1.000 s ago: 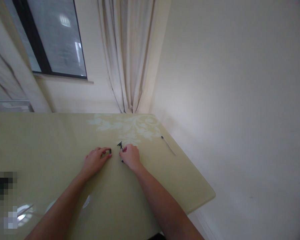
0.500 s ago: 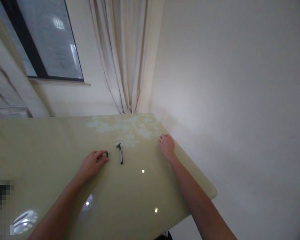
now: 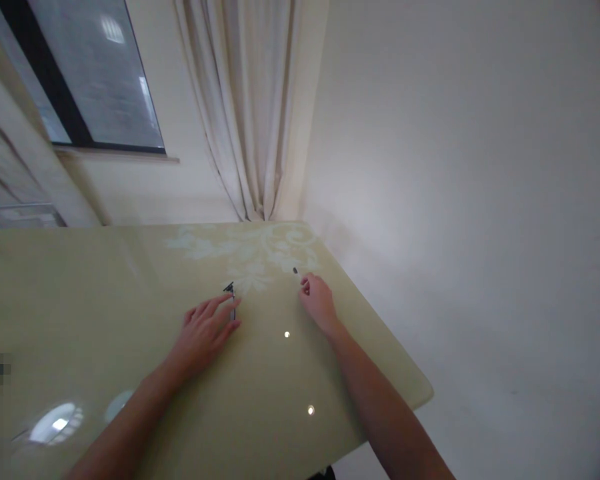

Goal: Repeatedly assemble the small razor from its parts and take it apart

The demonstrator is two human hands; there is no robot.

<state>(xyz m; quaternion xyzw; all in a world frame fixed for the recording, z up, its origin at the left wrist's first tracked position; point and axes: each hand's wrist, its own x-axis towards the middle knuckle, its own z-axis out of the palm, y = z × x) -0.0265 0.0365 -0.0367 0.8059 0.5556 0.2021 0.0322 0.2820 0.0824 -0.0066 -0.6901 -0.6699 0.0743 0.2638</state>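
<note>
Left hand (image 3: 207, 328) fingers spread flat over slim dark razor (image 3: 230, 293); right hand (image 3: 317, 303) fingers apparently pinch thin pen (image 3: 295, 271) on glossy table (image 3: 130, 280)

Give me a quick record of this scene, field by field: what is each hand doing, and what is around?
Left hand: flat on the table, fingers spread over the handle of a small dark razor-like tool
Right hand: fingers curled around a thin pen-like stick whose dark tip pokes out
Surface: glossy yellow-green table with a pale floral pattern
Backdrop: window, cream curtain, plain wall
</note>
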